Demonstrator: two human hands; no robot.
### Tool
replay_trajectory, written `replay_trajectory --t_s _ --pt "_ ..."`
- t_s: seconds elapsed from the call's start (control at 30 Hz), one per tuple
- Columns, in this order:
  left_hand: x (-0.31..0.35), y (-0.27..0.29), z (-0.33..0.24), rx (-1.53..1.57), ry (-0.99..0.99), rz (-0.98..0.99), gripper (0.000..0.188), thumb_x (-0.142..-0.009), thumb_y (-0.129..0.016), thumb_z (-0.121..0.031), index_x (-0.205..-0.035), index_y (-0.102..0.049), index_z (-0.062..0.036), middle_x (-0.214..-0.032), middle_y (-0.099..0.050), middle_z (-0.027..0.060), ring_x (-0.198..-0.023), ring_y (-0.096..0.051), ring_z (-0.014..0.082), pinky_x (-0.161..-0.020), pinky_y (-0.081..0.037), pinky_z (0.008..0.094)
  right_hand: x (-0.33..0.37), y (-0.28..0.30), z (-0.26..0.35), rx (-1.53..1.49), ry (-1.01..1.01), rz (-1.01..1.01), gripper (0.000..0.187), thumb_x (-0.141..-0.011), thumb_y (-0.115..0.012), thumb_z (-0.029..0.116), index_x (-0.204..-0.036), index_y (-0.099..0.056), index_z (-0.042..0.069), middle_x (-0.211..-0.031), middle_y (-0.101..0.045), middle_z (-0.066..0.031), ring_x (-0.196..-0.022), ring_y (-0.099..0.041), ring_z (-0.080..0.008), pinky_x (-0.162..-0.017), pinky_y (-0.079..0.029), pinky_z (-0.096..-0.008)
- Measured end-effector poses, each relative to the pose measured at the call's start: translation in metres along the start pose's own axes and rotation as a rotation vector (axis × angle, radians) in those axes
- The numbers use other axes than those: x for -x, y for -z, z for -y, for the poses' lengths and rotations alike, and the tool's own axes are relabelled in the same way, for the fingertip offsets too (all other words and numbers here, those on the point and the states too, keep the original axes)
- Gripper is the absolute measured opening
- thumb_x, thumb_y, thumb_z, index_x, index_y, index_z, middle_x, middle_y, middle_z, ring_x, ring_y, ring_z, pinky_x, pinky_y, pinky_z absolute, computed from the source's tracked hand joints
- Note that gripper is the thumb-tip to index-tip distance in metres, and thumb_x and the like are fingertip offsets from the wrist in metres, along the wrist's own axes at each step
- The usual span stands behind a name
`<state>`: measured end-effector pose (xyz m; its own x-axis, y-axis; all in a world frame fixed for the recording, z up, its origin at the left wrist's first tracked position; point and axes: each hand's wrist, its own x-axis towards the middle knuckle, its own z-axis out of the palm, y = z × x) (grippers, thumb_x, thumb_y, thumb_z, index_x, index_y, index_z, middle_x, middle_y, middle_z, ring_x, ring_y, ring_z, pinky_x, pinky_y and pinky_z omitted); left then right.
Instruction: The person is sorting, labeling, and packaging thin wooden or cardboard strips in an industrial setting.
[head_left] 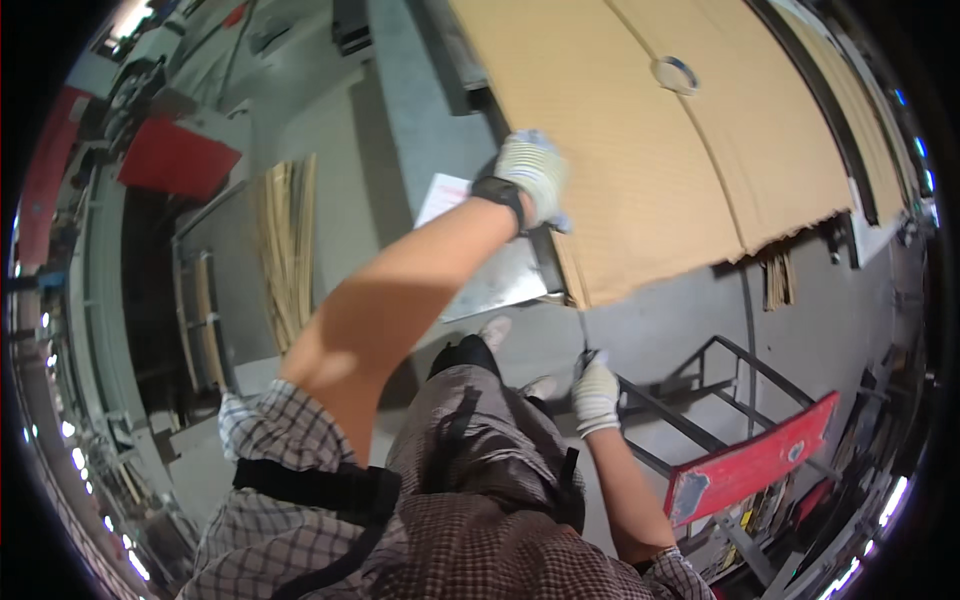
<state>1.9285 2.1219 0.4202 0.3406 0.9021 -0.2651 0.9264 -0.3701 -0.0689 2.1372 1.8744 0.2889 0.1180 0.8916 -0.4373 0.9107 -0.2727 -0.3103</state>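
My left hand [533, 175], in a white glove with a black wrist strap, reaches out and grips the near edge of a large brown cardboard sheet [640, 160]. Lower down, my gloved right hand [596, 393] is closed on a thin dark tool [583, 340] that points up toward the sheet's lower corner. Whether the tool touches the cardboard I cannot tell. A grey ring [677, 73] lies on top of the cardboard. My feet show below the sheet's corner.
A shiny metal plate [500, 285] and a white paper [440, 195] lie under my left arm. A bundle of wooden strips [287, 250] stands at the left. A metal frame with a red panel [752, 460] is at the right. Machinery with a red cover [175, 160] sits far left.
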Motion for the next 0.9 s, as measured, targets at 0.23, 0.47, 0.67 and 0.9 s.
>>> replay_trajectory --t_s 0.23,0.47,0.67,0.9 --pt "0.082 -0.041 -0.065 0.646 0.132 -0.618 0.037 -0.072 -0.08 -0.022 -0.098 -0.061 -0.0049 -0.098 -0.059 0.0134 -0.092 -0.059 0.0305 -0.08 -0.049 0.04 0.14 -0.045 -0.176 -0.025 -0.31 0.283 0.025 -0.09 -0.058 0.025 -0.101 -0.055 0.002 -0.086 -0.065 -0.028 -0.085 -0.064 -0.0457 -0.075 -0.05 -0.0532" --pt "0.139 -0.12 -0.137 2.197 0.733 0.047 0.071 -0.084 -0.073 -0.046 -0.133 -0.046 -0.0026 -0.136 -0.049 0.0163 -0.128 -0.045 0.0305 -0.105 -0.038 0.0425 0.056 0.107 -0.07 -0.336 0.104 -0.085 0.03 -0.091 -0.062 0.021 -0.111 -0.051 0.001 -0.093 -0.067 -0.0232 -0.088 -0.064 -0.0435 -0.081 -0.05 -0.049" --pt "0.095 -0.114 -0.147 2.54 0.868 -0.045 0.092 -0.081 -0.073 -0.053 -0.149 -0.028 -0.0122 -0.146 -0.038 0.0177 -0.137 -0.034 0.0344 -0.112 -0.029 0.0449 -0.008 0.196 0.011 -0.472 0.641 -0.639 0.051 -0.083 -0.069 0.019 -0.125 -0.049 -0.001 -0.103 -0.057 -0.0205 -0.093 -0.056 -0.038 -0.082 -0.046 -0.0465" --pt "0.113 -0.117 -0.142 2.409 0.898 -0.028 0.092 -0.077 -0.073 -0.06 -0.146 -0.035 -0.0111 -0.136 -0.046 0.0182 -0.128 -0.043 0.0327 -0.111 -0.033 0.0427 -0.012 0.086 -0.044 -0.773 0.381 -0.178 0.038 -0.085 -0.069 0.02 -0.117 -0.057 0.003 -0.104 -0.064 -0.0175 -0.094 -0.064 -0.028 -0.084 -0.051 -0.0362"
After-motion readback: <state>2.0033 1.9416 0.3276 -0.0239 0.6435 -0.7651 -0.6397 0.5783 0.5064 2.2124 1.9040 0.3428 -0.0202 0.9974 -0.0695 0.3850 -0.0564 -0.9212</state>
